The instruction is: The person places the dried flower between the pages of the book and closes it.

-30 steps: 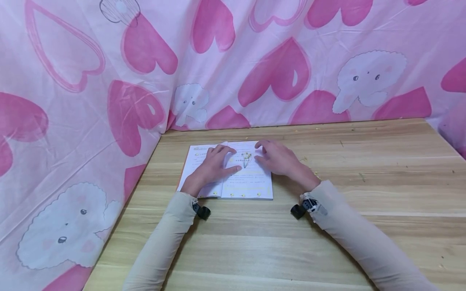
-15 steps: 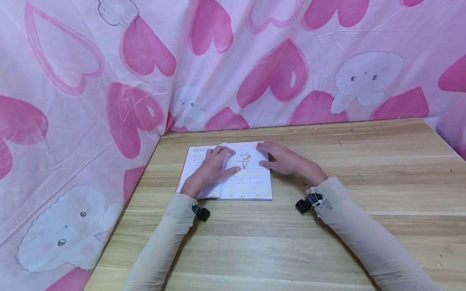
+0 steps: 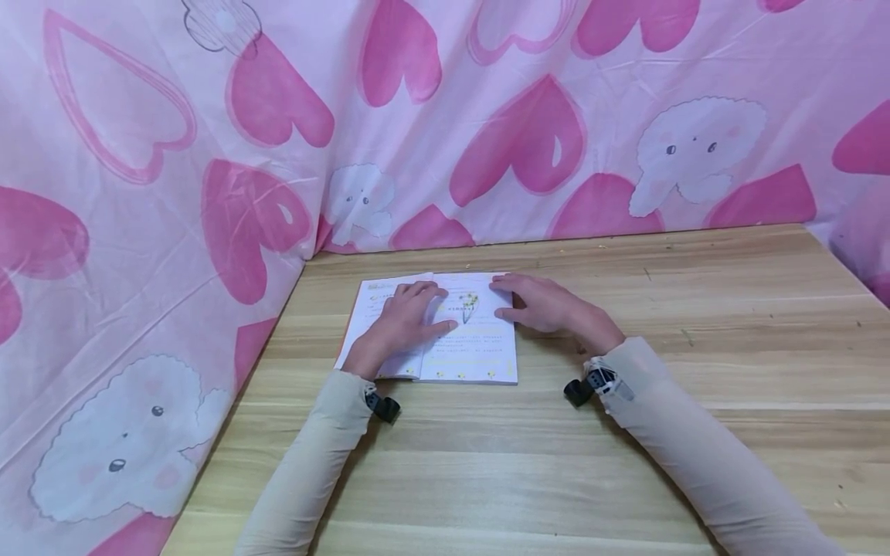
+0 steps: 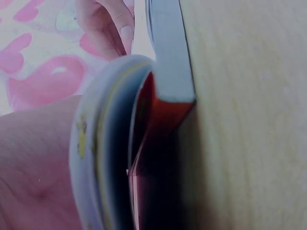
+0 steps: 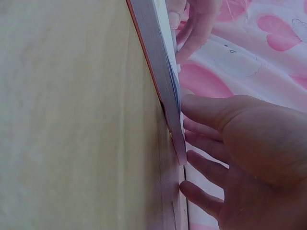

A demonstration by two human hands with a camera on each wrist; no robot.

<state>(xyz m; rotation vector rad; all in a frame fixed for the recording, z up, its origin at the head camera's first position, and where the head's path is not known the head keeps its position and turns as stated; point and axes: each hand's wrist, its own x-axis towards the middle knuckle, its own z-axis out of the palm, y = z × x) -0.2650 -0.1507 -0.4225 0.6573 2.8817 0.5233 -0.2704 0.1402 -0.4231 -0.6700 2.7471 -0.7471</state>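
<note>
An open book (image 3: 473, 364) lies on the wooden table, its pages printed with text and small yellow motifs. On its right page is a small bunch of yellow flowers (image 3: 469, 305) with thin stems, lying flat. My left hand (image 3: 406, 318) rests across the left page and the fold, fingers spread, thumb reaching onto the right page. At the book's right edge, my right hand (image 3: 545, 303) touches the page with its thumb and fingertips. In the right wrist view, the thumb and fingers of that hand (image 5: 254, 143) lie along the page side, uncurled.
Tiny bits of plant debris (image 3: 688, 336) are scattered on the table (image 3: 487, 463) to the right. A pink curtain (image 3: 521, 139) with hearts and white animals hangs behind and to the left. In the left wrist view, the left-hand pages (image 4: 103, 143) bulge up from the cover.
My right hand has drawn back to the right, from beside the flowers to the book's right edge, and its fingers have straightened. The left hand has stayed on the book.
</note>
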